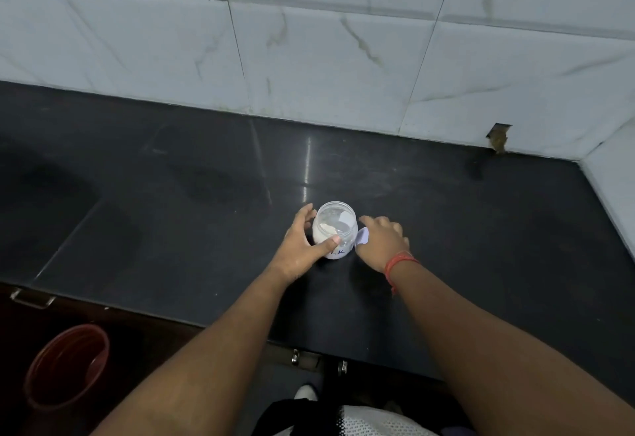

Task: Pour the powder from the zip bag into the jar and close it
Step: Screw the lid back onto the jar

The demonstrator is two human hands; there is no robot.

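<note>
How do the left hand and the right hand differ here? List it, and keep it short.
The left hand wraps the open jar, thumb across its front; the right hand lies palm down over a pale piece beside the jar, grip unclear. The right hand's wrist bears a red thread; the left hand's wrist is bare. Both sit low over the dark counter, flanking the jar.

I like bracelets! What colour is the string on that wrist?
Red-orange thread on the right wrist, seen in the head view.
</note>
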